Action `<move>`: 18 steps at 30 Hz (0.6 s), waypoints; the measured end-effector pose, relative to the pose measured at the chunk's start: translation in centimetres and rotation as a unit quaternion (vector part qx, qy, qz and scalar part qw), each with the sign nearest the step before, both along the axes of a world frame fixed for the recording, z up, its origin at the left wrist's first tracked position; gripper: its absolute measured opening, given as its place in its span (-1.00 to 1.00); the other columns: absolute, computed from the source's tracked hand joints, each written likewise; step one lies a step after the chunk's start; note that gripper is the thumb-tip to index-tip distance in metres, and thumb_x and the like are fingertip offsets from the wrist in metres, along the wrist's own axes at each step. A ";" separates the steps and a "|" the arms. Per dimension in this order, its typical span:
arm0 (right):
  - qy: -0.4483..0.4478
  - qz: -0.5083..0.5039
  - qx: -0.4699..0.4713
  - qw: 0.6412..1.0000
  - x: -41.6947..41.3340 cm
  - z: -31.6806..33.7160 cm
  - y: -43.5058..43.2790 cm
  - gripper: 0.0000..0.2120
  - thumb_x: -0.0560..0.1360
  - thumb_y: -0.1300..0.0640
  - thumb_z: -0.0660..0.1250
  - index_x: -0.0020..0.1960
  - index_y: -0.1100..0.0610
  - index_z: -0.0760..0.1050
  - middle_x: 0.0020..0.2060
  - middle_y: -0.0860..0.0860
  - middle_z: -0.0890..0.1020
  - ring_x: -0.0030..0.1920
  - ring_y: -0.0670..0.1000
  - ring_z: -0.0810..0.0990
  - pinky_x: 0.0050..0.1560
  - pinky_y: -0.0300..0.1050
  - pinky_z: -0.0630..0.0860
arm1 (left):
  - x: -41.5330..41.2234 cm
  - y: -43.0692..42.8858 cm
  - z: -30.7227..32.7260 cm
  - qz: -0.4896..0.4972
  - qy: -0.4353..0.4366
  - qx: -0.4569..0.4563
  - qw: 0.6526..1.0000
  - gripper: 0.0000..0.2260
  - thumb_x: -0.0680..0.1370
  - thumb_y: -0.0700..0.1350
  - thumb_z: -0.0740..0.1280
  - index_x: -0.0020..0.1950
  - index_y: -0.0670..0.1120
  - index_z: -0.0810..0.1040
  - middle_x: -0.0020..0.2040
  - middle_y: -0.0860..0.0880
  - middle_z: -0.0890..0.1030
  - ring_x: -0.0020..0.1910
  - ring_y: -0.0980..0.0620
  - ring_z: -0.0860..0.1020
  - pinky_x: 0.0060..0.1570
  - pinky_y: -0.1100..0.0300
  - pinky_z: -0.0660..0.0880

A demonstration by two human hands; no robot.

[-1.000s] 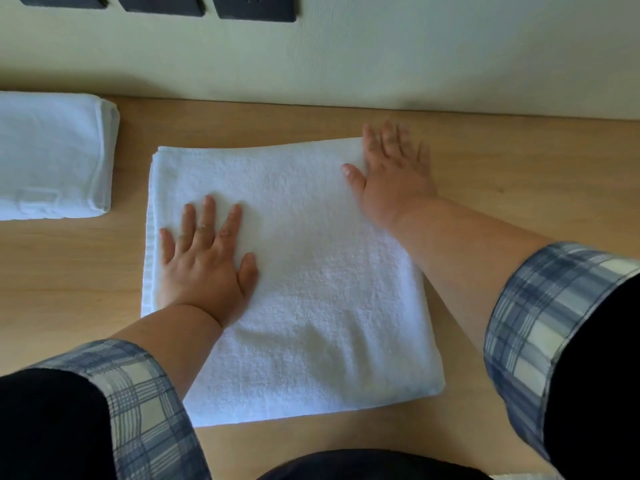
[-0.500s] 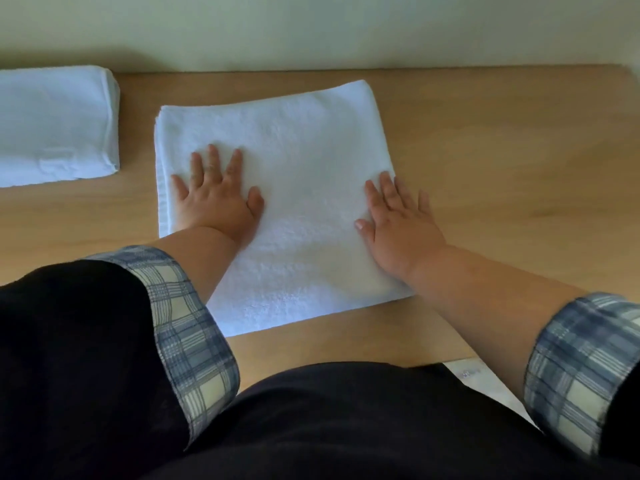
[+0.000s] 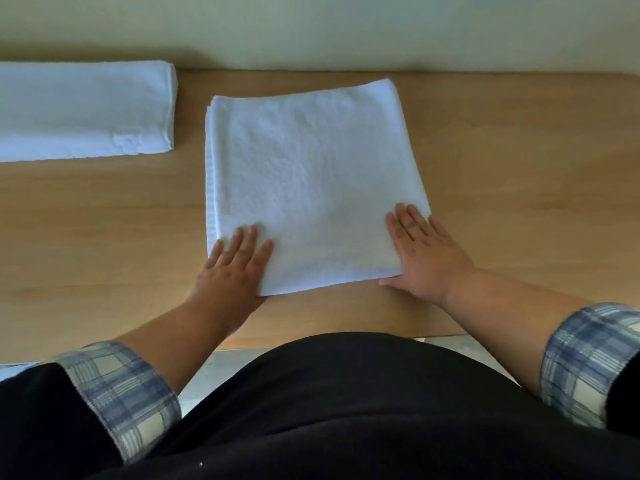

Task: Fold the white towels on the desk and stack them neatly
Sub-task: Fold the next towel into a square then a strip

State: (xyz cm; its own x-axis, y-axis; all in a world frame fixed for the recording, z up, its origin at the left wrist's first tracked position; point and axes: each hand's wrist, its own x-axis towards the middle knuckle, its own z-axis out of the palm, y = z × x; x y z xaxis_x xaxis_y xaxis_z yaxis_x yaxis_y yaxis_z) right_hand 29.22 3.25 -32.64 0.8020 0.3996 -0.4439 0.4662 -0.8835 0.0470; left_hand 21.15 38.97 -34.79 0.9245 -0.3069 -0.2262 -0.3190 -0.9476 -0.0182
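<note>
Lying straight and flat, the fingers [image 3: 251, 241] of your left hand [image 3: 232, 271] rest on the near left corner of the white towel [image 3: 311, 174]. The thumb is hidden at the towel's edge, so you cannot tell whether it pinches. Your right hand [image 3: 427, 251] lies flat on the near right corner, fingers straight, thumb on the desk [image 3: 519, 168] along the near edge. A second folded towel [image 3: 86, 109], well apart at far left, is cut off by the frame. A pale wall [image 3: 346, 29] backs the wooden desk.

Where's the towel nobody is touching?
In the head view, the folded towel lies at the far left of the desk, near the wall, apart from the bigger towel on its right.
</note>
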 end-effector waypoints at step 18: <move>-0.053 -0.044 0.061 0.996 -3.8 7.1 -3.1 -0.60 0.45 -0.07 0.30 0.25 0.00 0.45 0.12 -0.03 0.57 0.11 0.06 0.48 0.21 -0.08 0.33 | 1.2 2.4 6.9 0.078 0.086 -0.045 0.992 -0.43 0.59 -0.06 0.23 0.53 0.27 0.11 0.42 0.15 0.44 0.24 -0.03 0.55 0.08 0.06 0.50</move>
State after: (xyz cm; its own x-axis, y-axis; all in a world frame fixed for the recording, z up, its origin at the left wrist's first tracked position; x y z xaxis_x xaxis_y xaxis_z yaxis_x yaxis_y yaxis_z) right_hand 25.47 0.11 -25.52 0.8757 0.3719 -0.3081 0.3854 -0.9226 -0.0182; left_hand 22.32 41.37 -27.84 0.9125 -0.1889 -0.3629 -0.1591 -0.9810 0.1106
